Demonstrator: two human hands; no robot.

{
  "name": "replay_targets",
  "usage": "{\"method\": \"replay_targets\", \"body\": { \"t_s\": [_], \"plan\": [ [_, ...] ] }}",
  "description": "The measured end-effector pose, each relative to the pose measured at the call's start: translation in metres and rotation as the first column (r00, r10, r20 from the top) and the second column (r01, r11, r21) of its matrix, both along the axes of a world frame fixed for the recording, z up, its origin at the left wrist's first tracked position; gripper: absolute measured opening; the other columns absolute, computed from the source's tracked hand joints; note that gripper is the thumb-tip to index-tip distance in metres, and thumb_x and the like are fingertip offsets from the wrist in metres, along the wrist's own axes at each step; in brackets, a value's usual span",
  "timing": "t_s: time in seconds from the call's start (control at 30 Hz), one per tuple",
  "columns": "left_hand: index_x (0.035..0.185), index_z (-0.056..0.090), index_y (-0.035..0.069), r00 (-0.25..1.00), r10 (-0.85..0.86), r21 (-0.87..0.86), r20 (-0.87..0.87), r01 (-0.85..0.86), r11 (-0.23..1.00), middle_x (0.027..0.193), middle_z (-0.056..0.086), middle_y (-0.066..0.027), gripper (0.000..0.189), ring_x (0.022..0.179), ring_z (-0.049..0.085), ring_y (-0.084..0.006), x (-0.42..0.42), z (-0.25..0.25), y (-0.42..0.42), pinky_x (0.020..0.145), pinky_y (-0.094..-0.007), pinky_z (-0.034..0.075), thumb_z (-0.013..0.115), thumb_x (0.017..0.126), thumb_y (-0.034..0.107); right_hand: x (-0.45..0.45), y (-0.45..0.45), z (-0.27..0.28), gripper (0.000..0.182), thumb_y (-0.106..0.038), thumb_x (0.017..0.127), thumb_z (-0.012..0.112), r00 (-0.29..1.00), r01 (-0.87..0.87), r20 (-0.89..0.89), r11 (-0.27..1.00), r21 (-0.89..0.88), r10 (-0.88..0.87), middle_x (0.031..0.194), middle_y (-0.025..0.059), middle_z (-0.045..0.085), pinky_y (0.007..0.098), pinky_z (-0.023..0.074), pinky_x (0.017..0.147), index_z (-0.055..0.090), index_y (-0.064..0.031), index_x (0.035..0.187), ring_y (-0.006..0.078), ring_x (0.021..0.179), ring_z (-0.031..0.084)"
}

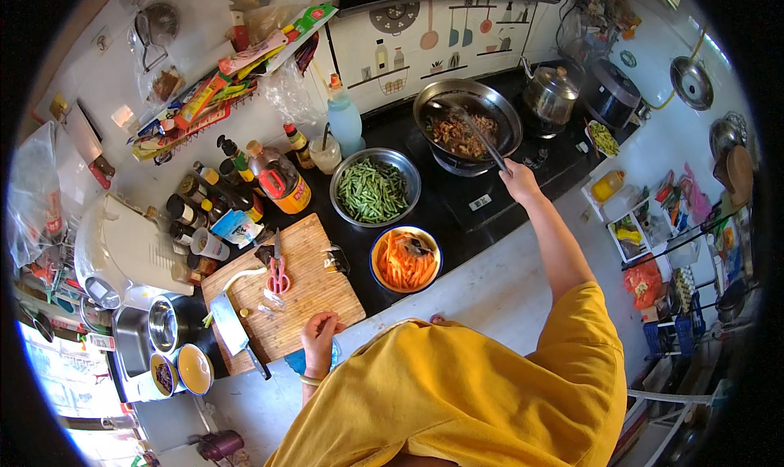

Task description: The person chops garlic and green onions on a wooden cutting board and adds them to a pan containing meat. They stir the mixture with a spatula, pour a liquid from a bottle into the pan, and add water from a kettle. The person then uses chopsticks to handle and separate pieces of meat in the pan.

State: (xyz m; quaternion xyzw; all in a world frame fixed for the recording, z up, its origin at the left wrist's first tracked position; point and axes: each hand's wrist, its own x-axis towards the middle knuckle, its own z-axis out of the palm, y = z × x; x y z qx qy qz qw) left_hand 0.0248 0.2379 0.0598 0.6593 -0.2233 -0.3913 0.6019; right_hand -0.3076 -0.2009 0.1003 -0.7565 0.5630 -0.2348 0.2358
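My right hand [520,180] grips the handle of a metal spatula [484,137], whose far end rests among browned, chopped food [462,130] in a wok [513,115] on the stove. My left hand [321,335], fingers loosely curled, is near the front edge of a wooden cutting board [315,283]; whether it holds anything is not clear. On the board lie pink-handled scissors [278,277], a cleaver [229,326] and a scallion stalk [242,274]. Cut green beans [372,190] fill a metal bowl, and an enamel bowl of carrot strips [405,265] stands in front of it.
A kettle [551,96] stands right of the wok, beside a dark rice cooker [609,93]. Sauce bottles [285,185] and jars line the wall behind the board. A steel sink [131,338] and small bowls [196,369] are at left. A shelving rack [686,252] is at right.
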Motion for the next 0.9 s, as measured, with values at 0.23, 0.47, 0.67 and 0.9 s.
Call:
{"method": "replay_targets", "body": {
  "t_s": [0.23, 0.47, 0.67, 0.9],
  "plan": [
    [0.09, 0.06, -0.003, 1.0, 0.01, -0.009, -0.013, -0.01, 1.0, 0.075, 0.062, -0.0079, 0.013, 0.067, 0.063, -0.0148, 0.0, -0.002, -0.002, 0.063, -0.0244, 0.05, 0.059, 0.086, 0.008, -0.049, 0.054, 0.097, 0.042, -0.023, 0.088, 0.052, 0.817, -0.155, -0.574, 0.978, -0.138, 0.048, 0.088, 0.0175, 0.063, 0.0457, 0.0462, 0.072, 0.046, -0.0197, 0.129, 0.0363, 0.083, 0.06],
    [0.09, 0.06, -0.004, 0.999, 0.029, 0.005, -0.02, -0.029, 1.0, 0.074, 0.062, -0.0085, 0.013, 0.067, 0.062, -0.0148, -0.002, 0.0, -0.001, 0.064, -0.0247, 0.051, 0.058, 0.087, 0.008, -0.089, 0.09, 0.083, 0.038, -0.015, 0.084, 0.06, 0.992, -0.051, -0.121, 0.997, -0.057, 0.044, 0.088, 0.0185, 0.064, 0.0363, 0.0476, 0.071, 0.055, -0.0113, 0.121, 0.0297, 0.082, 0.063],
    [0.091, 0.06, -0.004, 1.0, 0.006, 0.031, -0.003, -0.006, 0.999, 0.076, 0.062, -0.0082, 0.013, 0.067, 0.062, -0.0143, -0.005, 0.002, -0.005, 0.065, -0.0249, 0.051, 0.058, 0.087, 0.008, -0.054, 0.097, 0.078, 0.036, -0.013, 0.084, 0.061, 0.982, 0.039, -0.184, 0.999, 0.016, -0.035, 0.096, 0.0181, 0.064, 0.0317, 0.0476, 0.074, 0.056, -0.0029, 0.118, 0.0232, 0.085, 0.063],
    [0.092, 0.06, -0.003, 1.0, 0.024, 0.009, -0.008, -0.024, 1.0, 0.076, 0.062, -0.0077, 0.013, 0.067, 0.062, -0.0137, -0.004, 0.005, -0.004, 0.065, -0.0244, 0.05, 0.057, 0.087, 0.008, -0.063, 0.028, 0.02, 0.038, -0.015, 0.086, 0.059, 0.984, 0.17, 0.076, 0.977, -0.128, -0.161, 0.104, 0.02, 0.063, 0.0305, 0.0466, 0.082, 0.054, -0.0011, 0.121, 0.0261, 0.098, 0.062]
  ]
}}
